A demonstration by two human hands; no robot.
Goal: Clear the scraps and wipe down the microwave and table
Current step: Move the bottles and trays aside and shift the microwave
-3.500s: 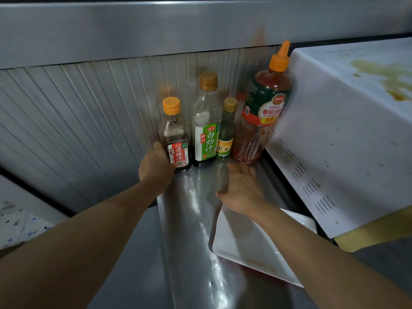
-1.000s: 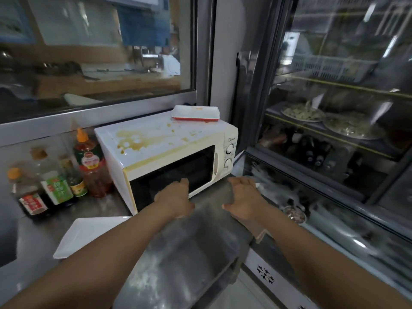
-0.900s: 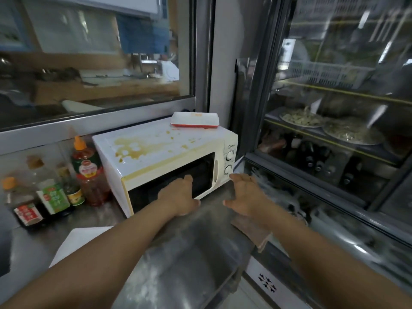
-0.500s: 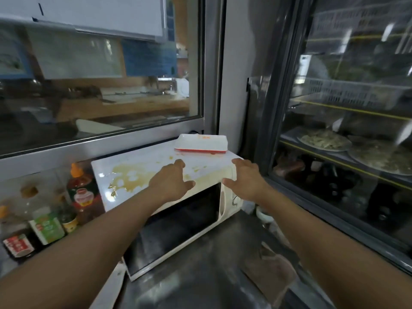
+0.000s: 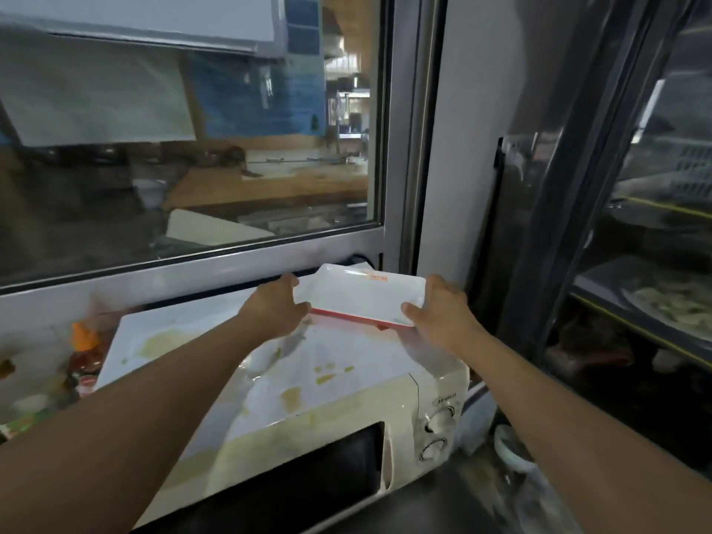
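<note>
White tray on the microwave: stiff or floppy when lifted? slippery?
Likely rigid: the white tray keeps flat, straight edges while the left hand and right hand grip opposite ends. Probably light, being shallow and thin. Its glossy surface may be slippery, especially near the microwave's yellowish spills.

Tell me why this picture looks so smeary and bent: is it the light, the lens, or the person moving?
Head view, likely all three: the wide lens bows the window frame; the bottles at far left are smeared by motion blur; the glass cabinet is dim with reflections. The tray, held by the left hand and right hand above the stained microwave, stays fairly sharp.
</note>
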